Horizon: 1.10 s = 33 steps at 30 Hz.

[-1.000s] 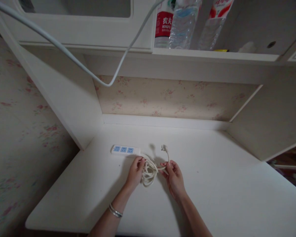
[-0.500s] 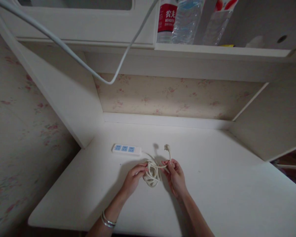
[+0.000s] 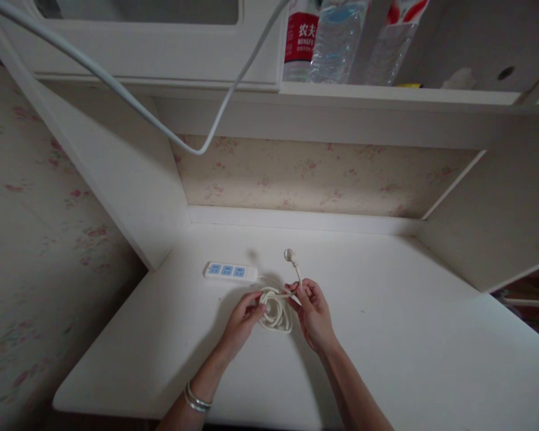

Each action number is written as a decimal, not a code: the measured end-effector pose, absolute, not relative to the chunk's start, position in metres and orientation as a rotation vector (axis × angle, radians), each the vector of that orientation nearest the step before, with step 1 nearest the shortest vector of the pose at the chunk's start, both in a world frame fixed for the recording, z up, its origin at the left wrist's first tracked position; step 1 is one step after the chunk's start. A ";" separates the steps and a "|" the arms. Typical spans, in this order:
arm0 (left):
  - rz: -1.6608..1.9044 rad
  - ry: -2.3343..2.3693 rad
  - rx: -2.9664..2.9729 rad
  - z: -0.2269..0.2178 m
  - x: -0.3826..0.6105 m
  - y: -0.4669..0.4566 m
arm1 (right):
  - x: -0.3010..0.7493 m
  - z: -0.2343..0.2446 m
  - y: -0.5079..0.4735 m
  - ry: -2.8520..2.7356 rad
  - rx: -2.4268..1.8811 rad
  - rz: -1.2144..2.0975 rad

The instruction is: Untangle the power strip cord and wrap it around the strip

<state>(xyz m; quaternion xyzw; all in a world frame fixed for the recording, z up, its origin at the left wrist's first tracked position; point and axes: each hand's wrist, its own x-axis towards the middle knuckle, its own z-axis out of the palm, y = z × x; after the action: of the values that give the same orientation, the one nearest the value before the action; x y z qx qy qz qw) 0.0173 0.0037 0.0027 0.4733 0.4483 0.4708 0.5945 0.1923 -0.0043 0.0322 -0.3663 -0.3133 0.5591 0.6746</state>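
A white power strip (image 3: 230,272) with blue socket faces lies on the white desk (image 3: 386,335), left of my hands. Its cream cord (image 3: 276,323) is looped into a loose coil. My left hand (image 3: 245,317) is closed on the left side of that coil, thumb over the loops. Just right of the coil, my right hand (image 3: 313,311) pinches the cord near its plug end. The plug (image 3: 290,256) sticks up beyond the right fingers, held by nothing else. Where the cord leaves the strip is partly hidden behind the coil.
A thick white cable (image 3: 199,151) hangs across the upper left, close to the camera. Above the desk runs a shelf (image 3: 399,94) with plastic bottles (image 3: 335,48). White side panels (image 3: 121,161) and flowered wallpaper (image 3: 332,173) enclose the desk's back.
My right hand has moved slightly left and up, toward the coil. The plug has swung left and turned. The coil has shifted a little and my left thumb now lies over it.
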 end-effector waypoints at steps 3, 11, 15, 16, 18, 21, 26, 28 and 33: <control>1.067 0.998 1.078 0.005 0.016 0.004 | 0.190 0.029 -0.004 -0.664 -0.838 1.255; 1.008 0.975 1.049 0.012 0.015 0.002 | 0.187 0.021 -0.008 -0.595 -0.856 1.246; 1.015 0.949 1.034 0.011 0.016 0.001 | 0.180 0.017 -0.008 -0.573 -0.860 1.219; 1.016 0.944 1.031 0.011 0.016 0.001 | 0.179 0.016 -0.008 -0.576 -0.865 1.209; 1.013 0.933 1.017 0.010 0.016 0.000 | 0.175 0.012 -0.007 -0.598 -0.875 1.186; 0.994 0.907 0.979 0.008 0.017 -0.001 | 0.171 0.007 -0.006 -0.650 -0.913 1.129; 1.000 0.863 0.942 0.005 0.017 0.000 | 0.171 0.003 -0.005 -0.750 -1.059 1.073; 1.023 0.877 0.922 0.003 0.017 0.001 | 0.174 0.002 -0.005 -0.766 -1.088 1.084; 1.053 0.943 0.915 0.001 0.019 0.005 | 0.182 0.003 -0.004 -0.796 -1.073 1.118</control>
<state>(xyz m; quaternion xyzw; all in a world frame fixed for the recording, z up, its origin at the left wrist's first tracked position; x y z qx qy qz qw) 0.0188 0.0054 0.0008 0.4053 0.4176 0.4665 0.6662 0.1823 -0.0038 0.0028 -0.4710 -0.3498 0.4909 0.6441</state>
